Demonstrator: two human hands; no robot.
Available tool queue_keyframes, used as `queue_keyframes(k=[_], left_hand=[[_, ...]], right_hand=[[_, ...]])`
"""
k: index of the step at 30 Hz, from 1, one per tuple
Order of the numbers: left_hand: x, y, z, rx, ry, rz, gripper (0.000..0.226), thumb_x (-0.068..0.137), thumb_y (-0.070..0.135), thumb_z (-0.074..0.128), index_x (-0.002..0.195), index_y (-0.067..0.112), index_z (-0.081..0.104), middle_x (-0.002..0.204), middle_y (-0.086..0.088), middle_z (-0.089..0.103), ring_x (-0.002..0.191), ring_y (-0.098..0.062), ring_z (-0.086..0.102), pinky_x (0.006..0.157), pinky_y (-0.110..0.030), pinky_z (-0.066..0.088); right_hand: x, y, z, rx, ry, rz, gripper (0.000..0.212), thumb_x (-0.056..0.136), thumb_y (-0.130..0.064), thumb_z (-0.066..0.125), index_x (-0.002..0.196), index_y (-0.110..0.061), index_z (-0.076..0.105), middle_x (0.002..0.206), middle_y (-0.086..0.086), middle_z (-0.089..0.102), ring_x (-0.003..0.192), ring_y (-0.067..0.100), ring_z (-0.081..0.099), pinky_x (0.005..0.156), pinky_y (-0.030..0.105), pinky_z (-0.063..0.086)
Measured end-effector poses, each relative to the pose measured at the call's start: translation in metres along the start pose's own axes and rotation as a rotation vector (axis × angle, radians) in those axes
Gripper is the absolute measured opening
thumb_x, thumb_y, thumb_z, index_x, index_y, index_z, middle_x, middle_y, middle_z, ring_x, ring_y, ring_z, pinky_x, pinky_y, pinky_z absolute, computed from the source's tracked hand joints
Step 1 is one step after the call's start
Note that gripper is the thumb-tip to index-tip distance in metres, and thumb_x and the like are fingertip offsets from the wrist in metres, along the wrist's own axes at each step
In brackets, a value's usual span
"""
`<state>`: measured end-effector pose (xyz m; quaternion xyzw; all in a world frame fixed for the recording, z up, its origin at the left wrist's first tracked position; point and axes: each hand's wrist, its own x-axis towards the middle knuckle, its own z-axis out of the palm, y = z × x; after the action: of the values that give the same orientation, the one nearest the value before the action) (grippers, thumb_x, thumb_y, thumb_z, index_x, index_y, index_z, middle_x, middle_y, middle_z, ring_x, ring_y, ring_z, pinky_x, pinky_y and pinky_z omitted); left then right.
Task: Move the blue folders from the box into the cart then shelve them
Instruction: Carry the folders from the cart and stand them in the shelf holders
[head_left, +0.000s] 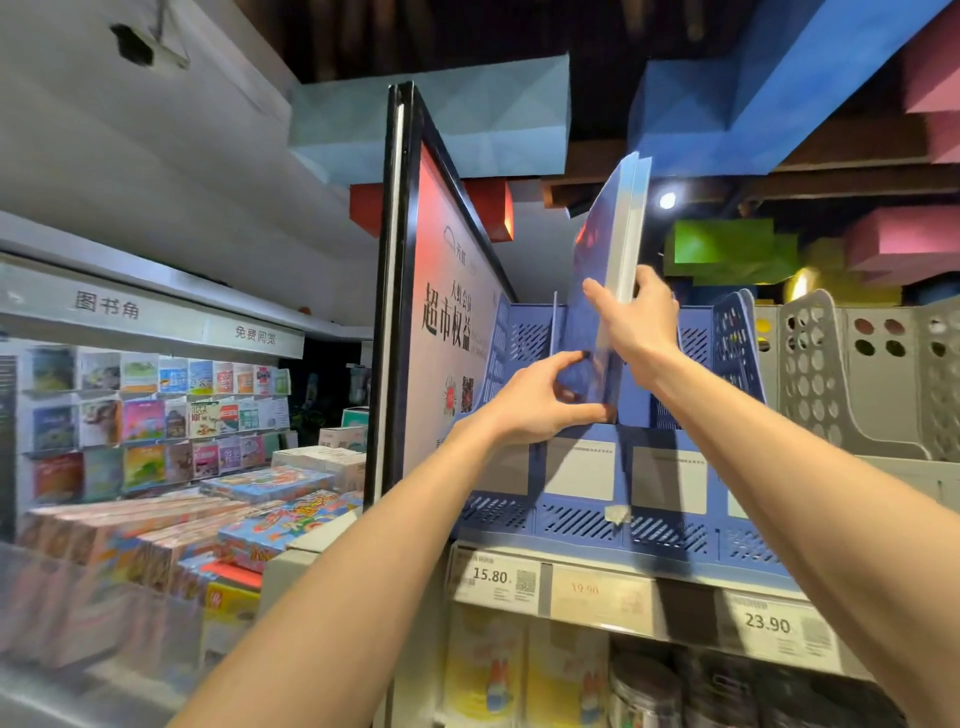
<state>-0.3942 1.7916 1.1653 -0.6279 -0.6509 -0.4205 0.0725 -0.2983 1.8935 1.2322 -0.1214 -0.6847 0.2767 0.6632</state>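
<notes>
Blue folders (615, 239) stand upright, lower end down in the blue file rack (582, 519) on the shelf (685, 608) — right hand (641, 322) grips their edge midway, left hand (540, 402) pinches the bottom corner, fingers curled.

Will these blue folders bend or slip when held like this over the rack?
Probably stiff: the blue folders stand straight above the right hand without drooping. Their glossy covers may slip, so the left hand gripping lower down seems wise.
</notes>
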Motion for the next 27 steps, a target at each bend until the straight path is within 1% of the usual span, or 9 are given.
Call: queue_keyframes(k=[3, 4, 7, 9, 14, 16, 19, 24, 27], left_hand=[[0.001, -0.002, 0.002, 0.004, -0.014, -0.029, 0.092, 0.081, 0.052, 0.078, 0.156, 0.03, 0.029, 0.111, -0.012, 0.074, 0.104, -0.027, 0.069, 0.097, -0.047, 0.053], [0.0, -0.002, 0.003, 0.004, -0.023, -0.033, 0.091, 0.081, 0.052, 0.078, 0.155, 0.03, 0.029, 0.111, -0.012, 0.074, 0.106, -0.028, 0.069, 0.1, -0.047, 0.052], [-0.003, -0.001, 0.002, -0.022, 0.017, -0.014, 0.086, 0.081, 0.052, 0.077, 0.153, 0.031, 0.035, 0.138, -0.001, 0.062, 0.124, -0.014, 0.06, 0.107, -0.044, 0.048], [-0.004, 0.0, 0.001, -0.067, 0.035, -0.012, 0.08, 0.084, 0.049, 0.075, 0.152, 0.031, 0.036, 0.141, 0.001, 0.06, 0.126, -0.011, 0.059, 0.108, -0.045, 0.047], [-0.005, 0.001, -0.001, -0.081, 0.007, -0.005, 0.087, 0.084, 0.034, 0.079, 0.156, 0.028, 0.03, 0.149, 0.0, 0.052, 0.132, -0.012, 0.054, 0.108, -0.04, 0.048], [-0.003, 0.0, 0.0, -0.106, 0.031, -0.01, 0.087, 0.084, 0.033, 0.078, 0.156, 0.025, 0.031, 0.152, -0.002, 0.048, 0.136, -0.015, 0.05, 0.111, -0.043, 0.044], [-0.002, -0.001, -0.001, -0.169, 0.104, -0.043, 0.082, 0.088, 0.04, 0.074, 0.156, 0.022, 0.031, 0.153, -0.006, 0.047, 0.137, -0.018, 0.049, 0.111, -0.038, 0.042], [-0.001, 0.003, 0.0, -0.177, 0.068, -0.056, 0.083, 0.095, 0.041, 0.066, 0.16, 0.017, 0.021, 0.162, -0.002, 0.032, 0.146, -0.02, 0.036, 0.119, -0.04, 0.032], [-0.003, 0.005, -0.001, -0.215, 0.039, -0.079, 0.076, 0.097, 0.036, 0.062, 0.159, 0.016, 0.023, 0.158, -0.003, 0.039, 0.143, -0.022, 0.041, 0.118, -0.046, 0.034]], right_hand=[[-0.011, 0.012, -0.001, -0.003, -0.044, -0.047, 0.033, 0.089, -0.033, 0.07, 0.11, -0.01, 0.06, 0.104, 0.011, 0.067, 0.095, 0.024, 0.061, 0.062, 0.022, 0.043], [-0.014, 0.016, -0.002, -0.009, -0.06, -0.047, 0.034, 0.089, -0.035, 0.07, 0.11, -0.011, 0.06, 0.104, 0.01, 0.066, 0.097, 0.025, 0.061, 0.063, 0.023, 0.044], [-0.017, 0.022, -0.004, -0.009, -0.129, 0.01, 0.038, 0.089, -0.043, 0.068, 0.113, -0.015, 0.059, 0.107, 0.008, 0.066, 0.101, 0.024, 0.063, 0.066, 0.03, 0.053], [-0.019, 0.024, -0.008, 0.025, -0.211, 0.065, 0.042, 0.09, -0.048, 0.066, 0.116, -0.016, 0.059, 0.109, 0.005, 0.067, 0.1, 0.023, 0.066, 0.071, 0.037, 0.058], [-0.031, 0.027, -0.015, 0.023, -0.369, 0.189, 0.055, 0.093, -0.057, 0.057, 0.125, -0.013, 0.056, 0.112, 0.007, 0.066, 0.103, 0.028, 0.066, 0.072, 0.038, 0.055], [-0.034, 0.024, -0.02, 0.041, -0.488, 0.272, 0.066, 0.091, -0.066, 0.052, 0.129, -0.013, 0.055, 0.114, 0.01, 0.066, 0.093, 0.03, 0.07, 0.063, 0.036, 0.056], [-0.034, 0.015, -0.027, 0.092, -0.613, 0.323, 0.067, 0.095, -0.065, 0.043, 0.132, -0.011, 0.057, 0.105, 0.011, 0.069, 0.072, 0.019, 0.071, 0.054, 0.027, 0.052], [-0.042, 0.008, -0.03, 0.116, -0.513, 0.293, 0.049, 0.101, -0.052, 0.045, 0.121, -0.012, 0.067, 0.083, -0.001, 0.074, 0.065, 0.012, 0.067, 0.058, 0.029, 0.052], [-0.052, 0.006, -0.027, 0.124, -0.483, 0.29, 0.04, 0.103, -0.048, 0.043, 0.115, -0.019, 0.068, 0.078, -0.008, 0.075, 0.064, 0.008, 0.069, 0.056, 0.026, 0.053]])
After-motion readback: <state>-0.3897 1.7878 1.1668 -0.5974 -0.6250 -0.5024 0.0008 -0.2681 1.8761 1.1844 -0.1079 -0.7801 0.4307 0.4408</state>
